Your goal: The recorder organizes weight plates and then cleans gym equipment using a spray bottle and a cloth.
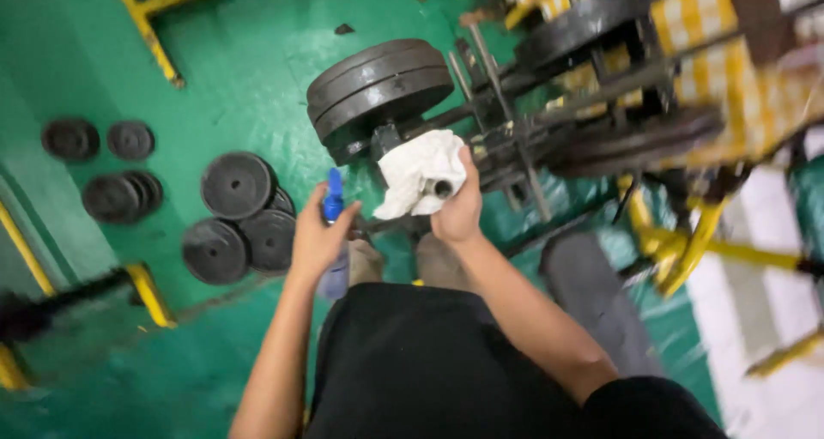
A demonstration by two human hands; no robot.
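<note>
My right hand (457, 207) grips a white cloth (412, 175) wrapped around the end of a metal bar (441, 187) on a weight machine. Black weight plates (378, 91) sit on that bar just beyond the cloth. My left hand (316, 237) holds a spray bottle with a blue nozzle (332, 197), upright, a little left of the cloth. My black shorts and shoes show below the hands.
Several loose black weight plates (236, 186) lie on the green floor (240, 78) at left. Yellow frame bars (150, 27) run along the top left and lower left. A yellow-and-white machine with more plates (592, 18) stands at right, with yellow legs (687, 250) beneath it.
</note>
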